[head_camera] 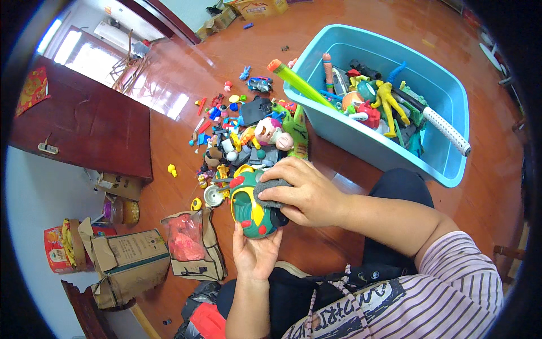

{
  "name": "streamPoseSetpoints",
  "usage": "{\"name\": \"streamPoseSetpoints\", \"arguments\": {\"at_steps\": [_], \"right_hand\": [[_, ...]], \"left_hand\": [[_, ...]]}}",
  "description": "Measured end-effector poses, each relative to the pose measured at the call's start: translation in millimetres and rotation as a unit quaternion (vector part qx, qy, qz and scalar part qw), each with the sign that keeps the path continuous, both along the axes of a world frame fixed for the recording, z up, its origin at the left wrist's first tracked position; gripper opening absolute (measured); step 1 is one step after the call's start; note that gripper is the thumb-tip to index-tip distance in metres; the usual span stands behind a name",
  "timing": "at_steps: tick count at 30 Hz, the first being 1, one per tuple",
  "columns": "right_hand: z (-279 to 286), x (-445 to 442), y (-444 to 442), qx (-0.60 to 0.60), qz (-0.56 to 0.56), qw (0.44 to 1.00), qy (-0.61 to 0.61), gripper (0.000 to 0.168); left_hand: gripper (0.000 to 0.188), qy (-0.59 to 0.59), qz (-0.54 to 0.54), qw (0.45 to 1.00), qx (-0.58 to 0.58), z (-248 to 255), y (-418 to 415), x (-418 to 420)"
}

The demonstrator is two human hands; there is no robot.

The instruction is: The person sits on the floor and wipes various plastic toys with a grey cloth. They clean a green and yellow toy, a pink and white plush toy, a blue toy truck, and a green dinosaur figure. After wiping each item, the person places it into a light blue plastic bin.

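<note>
My left hand [256,256] supports a green plastic toy [250,207] from below; it has yellow trim and red spots. In my right hand [302,193] is a grey fuzzy cloth or sponge [269,193], pressed against the toy's upper right side. Part of the toy is hidden behind the cloth and fingers. Just beyond my hands lies a heap of small toys, with a pink and white toy figure [271,132] on top and a green toy piece [298,131] beside it. A white round dish-like piece [214,195] lies left of the green toy.
A blue plastic tub [351,144] full of toys stands at the right, a green tube [300,84] jutting over its rim. To the left are a beige fabric bag [199,269], an open cardboard box [131,254] and a dark red door [84,127]. A yellow toy [172,170] lies apart.
</note>
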State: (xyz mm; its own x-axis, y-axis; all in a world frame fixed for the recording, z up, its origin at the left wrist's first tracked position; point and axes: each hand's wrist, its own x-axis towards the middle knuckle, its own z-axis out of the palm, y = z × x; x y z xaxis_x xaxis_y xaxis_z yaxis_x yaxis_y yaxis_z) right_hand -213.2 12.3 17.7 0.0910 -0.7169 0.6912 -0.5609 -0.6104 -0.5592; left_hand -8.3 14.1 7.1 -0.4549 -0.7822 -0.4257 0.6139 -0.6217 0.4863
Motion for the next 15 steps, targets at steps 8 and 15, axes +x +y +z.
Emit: {"name": "streamPoseSetpoints", "arguments": {"at_steps": [8, 15], "right_hand": [[0.0, -9.1, -3.3, -0.006, -0.021, 1.000, -0.008, 0.042], [-4.8, -18.6, -10.8, 0.035, -0.069, 0.995, -0.070, 0.037]], "left_hand": [[0.060, 0.010, -0.013, 1.000, -0.014, 2.0, 2.3, -2.2], [0.061, 0.042, -0.053, 0.997, -0.040, 1.0, 7.4, 5.7]]}}
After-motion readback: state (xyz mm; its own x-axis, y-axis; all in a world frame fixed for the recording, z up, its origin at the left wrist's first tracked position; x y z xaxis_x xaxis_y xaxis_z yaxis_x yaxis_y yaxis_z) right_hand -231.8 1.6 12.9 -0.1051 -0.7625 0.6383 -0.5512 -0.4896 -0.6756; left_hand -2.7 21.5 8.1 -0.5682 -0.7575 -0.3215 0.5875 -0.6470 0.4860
